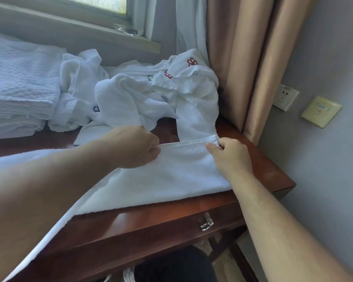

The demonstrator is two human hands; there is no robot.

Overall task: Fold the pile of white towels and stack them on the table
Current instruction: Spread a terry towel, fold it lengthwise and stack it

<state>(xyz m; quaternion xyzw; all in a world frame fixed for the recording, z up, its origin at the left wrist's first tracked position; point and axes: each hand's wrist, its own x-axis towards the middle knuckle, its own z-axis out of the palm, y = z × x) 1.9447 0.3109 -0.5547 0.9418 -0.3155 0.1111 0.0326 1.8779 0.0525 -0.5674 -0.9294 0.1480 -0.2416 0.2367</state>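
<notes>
At the near edge of a dark wooden tabletop (259, 169) beside a window, you hold one white towel (171, 176) by its far hem: your left hand (137, 147) has its grip clamped on the hem at one end, your right hand (230, 153) pinches it at the other, and the cloth is drawn taut between them. The towel lies spread across the tabletop, its left side spilling off the front edge under your left forearm.

Just behind your hands sits the unfolded pile (143, 92), crumpled, some pieces marked in red and blue. To the far left, a folded stack (18, 86) rests on the tabletop, close against the pile.

The risk from here, as it appears: the overhanging side could drag the whole towel off the edge if either grip loosens. The right corner also lies touching a hanging piece of the pile, so a fold made now may snag it and pull loose towels along, or come out crooked.
</notes>
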